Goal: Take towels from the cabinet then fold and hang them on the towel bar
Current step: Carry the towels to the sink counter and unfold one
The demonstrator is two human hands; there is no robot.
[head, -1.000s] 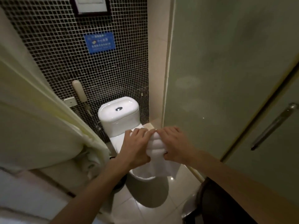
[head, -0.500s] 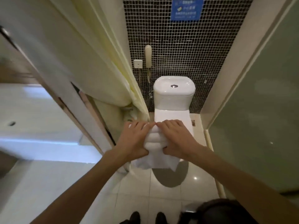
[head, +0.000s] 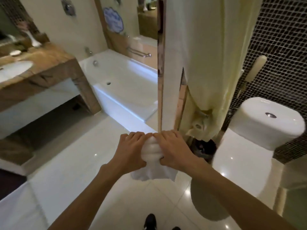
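Observation:
A folded white towel (head: 151, 151) is held out in front of me at waist height, over the white floor. My left hand (head: 131, 151) grips its left side with fingers curled over the top. My right hand (head: 174, 150) grips its right side the same way, fingertips nearly meeting above the fold. A loose edge of the towel hangs below both hands. A chrome bar (head: 139, 53) is fixed on the wall beyond the bathtub, far from the hands. No cabinet shows.
A white bathtub (head: 119, 83) lies ahead left, with a brown stone vanity and sink (head: 15, 70) further left. A partition edge with a pale curtain (head: 204, 63) stands straight ahead. The toilet (head: 265, 127) is at the right against dark mosaic wall.
My view has swung left, from the toilet and glass door to the bathtub and vanity. Both hands keep the same grip on the towel.

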